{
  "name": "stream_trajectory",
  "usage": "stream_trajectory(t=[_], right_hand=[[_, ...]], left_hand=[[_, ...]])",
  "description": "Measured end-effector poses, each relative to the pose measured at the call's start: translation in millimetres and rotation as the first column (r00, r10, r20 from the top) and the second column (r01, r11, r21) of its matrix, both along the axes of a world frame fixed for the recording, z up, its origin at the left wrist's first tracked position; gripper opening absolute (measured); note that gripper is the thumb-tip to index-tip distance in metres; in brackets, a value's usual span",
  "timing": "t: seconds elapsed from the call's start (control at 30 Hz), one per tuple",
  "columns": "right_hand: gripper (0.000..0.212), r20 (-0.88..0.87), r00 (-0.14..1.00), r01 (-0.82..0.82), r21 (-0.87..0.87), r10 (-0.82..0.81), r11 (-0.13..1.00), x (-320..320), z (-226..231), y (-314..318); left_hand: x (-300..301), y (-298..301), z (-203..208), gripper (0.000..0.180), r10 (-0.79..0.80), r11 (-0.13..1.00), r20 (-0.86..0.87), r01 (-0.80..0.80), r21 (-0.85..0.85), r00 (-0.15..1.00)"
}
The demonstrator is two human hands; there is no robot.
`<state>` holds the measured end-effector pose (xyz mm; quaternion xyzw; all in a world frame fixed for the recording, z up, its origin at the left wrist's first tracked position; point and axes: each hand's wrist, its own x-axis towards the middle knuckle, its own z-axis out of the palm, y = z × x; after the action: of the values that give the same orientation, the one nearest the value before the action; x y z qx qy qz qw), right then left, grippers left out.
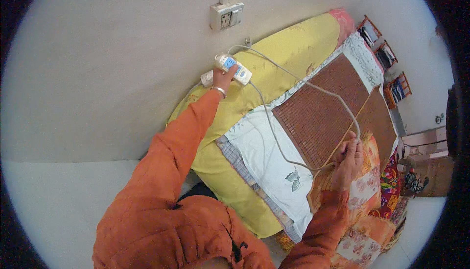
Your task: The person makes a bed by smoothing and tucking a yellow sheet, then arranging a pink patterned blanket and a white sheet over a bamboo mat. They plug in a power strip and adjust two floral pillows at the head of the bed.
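Observation:
My left hand [223, 77] is stretched out toward the wall and grips a white controller with a blue panel [236, 68]. A white cable [274, 132] runs from it in a loop across the bed. My right hand [348, 157] pinches that cable at the near edge of a brown woven mat [323, 107] lying on the bed. A silver bangle [219, 90] sits on my left wrist. Both sleeves are orange.
A wall socket [226, 15] is mounted above the controller. Under the mat lie a yellow bedcover [289, 48], a white sheet with a butterfly print [274, 161] and an orange floral quilt [364, 205]. Wooden wall shelves [387, 56] hang at the far right.

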<state>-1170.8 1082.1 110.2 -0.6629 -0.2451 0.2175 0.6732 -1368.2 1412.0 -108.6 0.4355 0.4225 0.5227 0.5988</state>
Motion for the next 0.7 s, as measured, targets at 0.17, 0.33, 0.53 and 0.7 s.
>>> stream_trajectory(t=[0.17, 0.33, 0.53, 0.7], right_hand=[[0.027, -0.204, 0.975, -0.067, 0.094, 0.085, 0.993, -36, -22, -13], [0.022, -0.551, 0.82, 0.022, 0.299, 0.154, 0.954, -53, -75, -34], [0.02, -0.815, 0.577, -0.097, -0.005, 0.052, 0.995, -144, -150, -47], [0.034, -0.93, 0.278, -0.578, 0.039, 0.242, 0.815, -201, -245, -45]], left_hand=[[-37, -29, -21, 0.03, -0.157, 0.974, 0.062, 0.165, -0.154, 0.986], [-56, -8, 5, 0.035, -0.328, 0.944, -0.2, 0.31, -0.116, 0.923], [-40, 62, 9, 0.043, -0.714, 0.532, -0.603, 0.836, -0.135, 0.358], [-22, 85, -21, 0.056, -0.498, 0.295, -0.867, 0.945, -0.144, 0.023]])
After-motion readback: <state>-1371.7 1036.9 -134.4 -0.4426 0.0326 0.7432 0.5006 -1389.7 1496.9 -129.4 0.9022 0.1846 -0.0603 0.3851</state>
